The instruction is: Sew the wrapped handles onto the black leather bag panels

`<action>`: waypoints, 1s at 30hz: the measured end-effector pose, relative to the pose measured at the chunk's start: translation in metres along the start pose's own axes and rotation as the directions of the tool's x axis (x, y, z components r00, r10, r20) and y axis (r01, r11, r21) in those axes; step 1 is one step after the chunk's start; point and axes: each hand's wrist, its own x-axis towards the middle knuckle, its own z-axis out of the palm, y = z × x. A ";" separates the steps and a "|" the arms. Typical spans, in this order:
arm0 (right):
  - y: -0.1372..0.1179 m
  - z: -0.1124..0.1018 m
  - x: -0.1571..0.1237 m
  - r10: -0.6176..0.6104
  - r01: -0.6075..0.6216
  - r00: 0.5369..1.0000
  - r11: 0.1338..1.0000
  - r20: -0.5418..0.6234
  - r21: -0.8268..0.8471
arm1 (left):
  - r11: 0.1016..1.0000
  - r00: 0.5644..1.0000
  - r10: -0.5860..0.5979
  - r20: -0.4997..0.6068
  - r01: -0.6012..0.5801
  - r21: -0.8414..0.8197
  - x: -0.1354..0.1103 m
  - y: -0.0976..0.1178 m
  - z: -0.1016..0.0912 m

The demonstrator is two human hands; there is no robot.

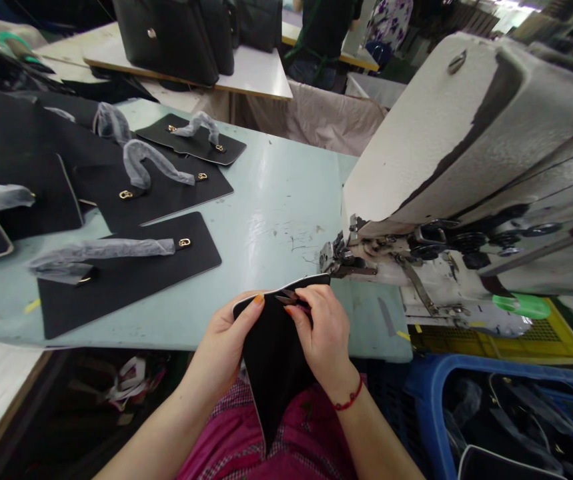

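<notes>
Black panel [273, 360] at scuffed workshop table [286, 200]

Bare forearms [163, 417] angle inward, the left hand [229, 333] pinched closed, the right hand [323, 330] curled into a grip.

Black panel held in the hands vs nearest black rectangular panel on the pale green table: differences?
Pose: the pale-edged black panel hangs with a corner pointing down; the flat black rectangular panel lies on the pale green table.
Contact: the left hand pinches the held panel; no hand touches the lying one.
Fittings: the lying panel carries a plastic-wrapped handle with a gold buckle; the held panel shows none.
Shared: both are black.
</notes>
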 end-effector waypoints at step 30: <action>-0.006 -0.012 -0.005 0.211 -0.161 0.968 0.936 -0.136 0.312 | 0.997 1.000 0.010 0.004 -0.010 0.077 -0.004 0.000 0.001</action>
